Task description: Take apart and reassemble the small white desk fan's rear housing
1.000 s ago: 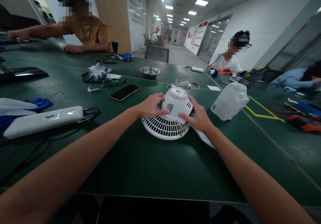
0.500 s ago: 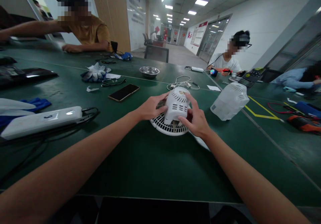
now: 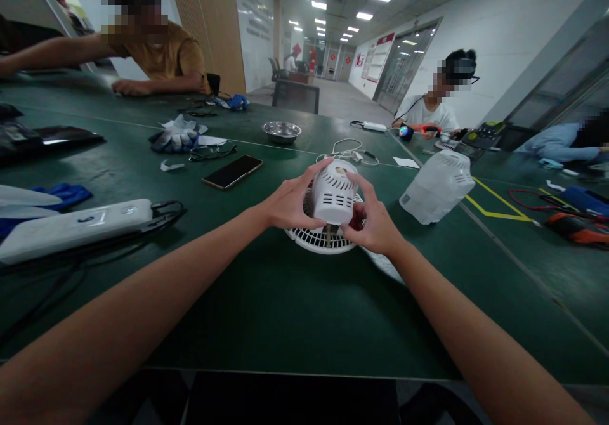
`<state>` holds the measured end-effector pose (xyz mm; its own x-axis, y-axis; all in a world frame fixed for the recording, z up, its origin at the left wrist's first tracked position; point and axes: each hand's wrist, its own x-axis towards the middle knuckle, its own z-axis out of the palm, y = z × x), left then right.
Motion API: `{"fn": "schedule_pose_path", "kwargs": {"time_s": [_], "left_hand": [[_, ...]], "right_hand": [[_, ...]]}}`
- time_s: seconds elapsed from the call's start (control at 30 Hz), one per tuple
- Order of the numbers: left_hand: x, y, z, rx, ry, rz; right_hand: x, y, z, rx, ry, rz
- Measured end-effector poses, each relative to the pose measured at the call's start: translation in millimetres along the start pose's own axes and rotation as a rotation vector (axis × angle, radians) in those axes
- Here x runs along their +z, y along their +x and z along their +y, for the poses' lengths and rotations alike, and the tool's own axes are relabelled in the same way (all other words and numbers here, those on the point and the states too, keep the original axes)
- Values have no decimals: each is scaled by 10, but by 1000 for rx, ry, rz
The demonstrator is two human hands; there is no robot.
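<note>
A white vented plastic housing [image 3: 333, 196] is held between both hands at the middle of the table, above a round white fan grille [image 3: 314, 241]. My left hand [image 3: 291, 202] grips its left side, fingers at the top and thumb at the lower edge. On the right side, my right hand [image 3: 375, 222] holds it, with the thumb low near the gap under the housing. Some inner parts show in that gap. A flat pale piece [image 3: 384, 263] lies partly under my right hand and forearm.
A translucent white container [image 3: 438, 187] stands to the right. A phone [image 3: 233, 171], a metal bowl [image 3: 281, 132] and gloves [image 3: 176, 134] lie beyond my left arm. A white power bank-like box [image 3: 80, 228] is at left. People sit across the table.
The housing has tilted and lifted slightly, so more of the gap under its lower edge shows. My left fingers have moved up to its top and the left thumb down to its lower edge.
</note>
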<state>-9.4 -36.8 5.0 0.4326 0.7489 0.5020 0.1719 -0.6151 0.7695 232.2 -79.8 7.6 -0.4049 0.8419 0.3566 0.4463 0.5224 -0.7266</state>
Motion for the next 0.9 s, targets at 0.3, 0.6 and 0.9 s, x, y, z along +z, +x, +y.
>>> {"fn": "schedule_pose_path", "kwargs": {"time_s": [0.3, 0.6, 0.9], "left_hand": [[-97, 68, -331, 255, 250, -79], [-117, 70, -343, 300, 295, -94], [-181, 101, -448, 317, 301, -173]], "right_hand": [[-46, 40, 38, -31, -29, -52], [-61, 53, -9, -27, -45, -69], [-75, 49, 11, -47, -71, -87]]}}
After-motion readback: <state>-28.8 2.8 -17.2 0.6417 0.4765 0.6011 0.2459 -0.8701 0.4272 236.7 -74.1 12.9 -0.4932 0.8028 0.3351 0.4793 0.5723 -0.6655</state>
